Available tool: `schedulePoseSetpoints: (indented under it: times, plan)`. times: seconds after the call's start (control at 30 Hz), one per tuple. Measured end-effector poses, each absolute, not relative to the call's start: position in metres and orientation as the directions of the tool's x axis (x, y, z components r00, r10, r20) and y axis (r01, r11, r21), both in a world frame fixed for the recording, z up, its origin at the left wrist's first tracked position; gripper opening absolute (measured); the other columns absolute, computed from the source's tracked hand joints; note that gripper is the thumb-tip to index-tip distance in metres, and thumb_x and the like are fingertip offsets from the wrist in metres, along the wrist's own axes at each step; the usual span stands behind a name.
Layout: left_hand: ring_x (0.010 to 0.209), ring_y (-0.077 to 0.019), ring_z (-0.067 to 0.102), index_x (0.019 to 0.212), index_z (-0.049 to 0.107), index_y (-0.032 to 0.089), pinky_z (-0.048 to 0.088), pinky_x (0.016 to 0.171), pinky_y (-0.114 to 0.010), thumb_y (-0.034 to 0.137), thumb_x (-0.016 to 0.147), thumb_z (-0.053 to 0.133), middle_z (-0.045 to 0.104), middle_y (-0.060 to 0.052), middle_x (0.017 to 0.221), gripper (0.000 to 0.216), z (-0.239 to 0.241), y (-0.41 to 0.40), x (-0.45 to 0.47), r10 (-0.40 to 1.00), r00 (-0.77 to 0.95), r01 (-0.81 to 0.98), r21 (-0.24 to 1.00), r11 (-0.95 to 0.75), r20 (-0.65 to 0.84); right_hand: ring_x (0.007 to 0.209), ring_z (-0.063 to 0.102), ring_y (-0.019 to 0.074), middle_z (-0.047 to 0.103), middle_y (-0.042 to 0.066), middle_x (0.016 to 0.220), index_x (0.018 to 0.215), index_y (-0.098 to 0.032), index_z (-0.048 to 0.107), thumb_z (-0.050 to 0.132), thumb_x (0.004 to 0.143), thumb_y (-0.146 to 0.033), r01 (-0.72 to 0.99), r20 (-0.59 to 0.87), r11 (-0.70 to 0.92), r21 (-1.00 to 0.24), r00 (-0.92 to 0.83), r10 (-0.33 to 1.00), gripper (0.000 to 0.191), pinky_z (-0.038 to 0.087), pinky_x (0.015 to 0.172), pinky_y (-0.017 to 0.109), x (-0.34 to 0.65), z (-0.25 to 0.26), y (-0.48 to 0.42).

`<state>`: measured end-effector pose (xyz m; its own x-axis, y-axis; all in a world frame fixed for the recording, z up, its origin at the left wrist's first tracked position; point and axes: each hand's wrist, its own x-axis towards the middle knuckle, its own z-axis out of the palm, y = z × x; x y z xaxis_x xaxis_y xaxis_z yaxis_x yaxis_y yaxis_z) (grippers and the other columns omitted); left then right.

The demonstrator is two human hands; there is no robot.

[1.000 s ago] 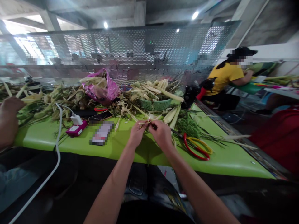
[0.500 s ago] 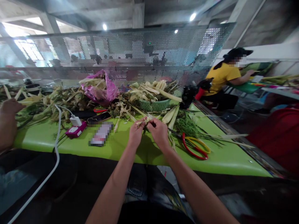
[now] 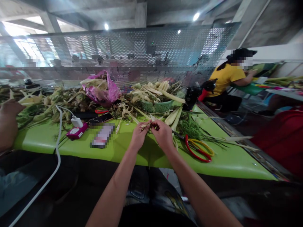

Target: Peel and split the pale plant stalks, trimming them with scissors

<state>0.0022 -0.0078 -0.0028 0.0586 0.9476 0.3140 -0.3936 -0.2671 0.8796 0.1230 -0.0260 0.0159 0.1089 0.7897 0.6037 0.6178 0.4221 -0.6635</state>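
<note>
My remote feed came from one head-worn camera, facing forward and down from just above the forearms [image 3: 118, 179], across the green surface [image 3: 236, 160] toward the perforated screen [image 3: 118, 47].

- A table [image 3: 78, 149] with a glossy green cover spans the foreground.
- Behind it stands a grey perforated metal screen [image 3: 80, 47], slightly see-through.
- Overhead is a bare concrete ceiling [image 3: 113, 8] with heavy beams.
- White lamps [image 3: 196, 16] glow beneath it.
- Bright daylight enters through openings [image 3: 14, 29] at upper left.
- At right, a whitish wall [image 3: 272, 54] rises beyond a dim floor [image 3: 251, 126].
</note>
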Motion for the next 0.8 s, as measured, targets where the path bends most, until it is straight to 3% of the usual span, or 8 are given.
schedulePoseSetpoints:
  times: [0.27,0.43,0.53,0.8]
  plan:
    - [0.101,-0.0180,0.059,0.096,0.073,0.024,0.044,0.091,-0.029,0.027,0.075,0.069,0.069,-0.003,0.103,0.022,0.000,-0.010,0.003,0.974,0.066,-0.443,0.881,-0.165,0.216,0.059,0.052,0.0163,0.060,0.000,0.065,0.074,-0.019,0.060,0.057,0.071,-0.025,0.468,0.507,0.368,-0.803,0.214,0.835,0.007,0.038,0.057,0.027,0.120,0.015,-0.023]
    - [0.083,-0.0140,0.061,0.105,0.070,0.024,0.049,0.074,-0.025,0.035,0.075,0.068,0.068,-0.003,0.097,0.032,0.005,-0.015,0.002,0.988,0.102,-0.495,0.868,-0.047,0.112,0.056,0.052,0.0152,0.058,0.000,0.062,0.072,-0.018,0.057,0.055,0.069,-0.026,0.271,0.408,0.347,-0.898,0.217,0.887,0.008,0.042,0.054,0.027,0.122,0.009,-0.014]
    - [0.077,-0.0123,0.061,0.106,0.070,0.024,0.048,0.071,-0.025,0.037,0.074,0.070,0.068,-0.003,0.092,0.035,0.007,-0.017,0.001,0.991,0.110,-0.536,0.844,-0.005,0.076,0.057,0.053,0.0147,0.057,-0.001,0.063,0.072,-0.018,0.057,0.056,0.070,-0.029,0.163,0.368,0.339,-0.926,0.197,0.909,0.011,0.045,0.057,0.028,0.123,0.007,-0.012]
    - [0.086,-0.0131,0.059,0.102,0.071,0.023,0.045,0.076,-0.022,0.035,0.076,0.067,0.069,-0.003,0.094,0.029,0.004,-0.013,-0.002,0.977,0.119,-0.397,0.911,-0.115,0.175,0.062,0.051,0.0138,0.058,-0.002,0.067,0.076,-0.019,0.061,0.066,0.064,-0.023,0.093,0.361,0.350,-0.932,0.178,0.915,0.013,0.041,0.059,0.026,0.124,0.011,-0.017]
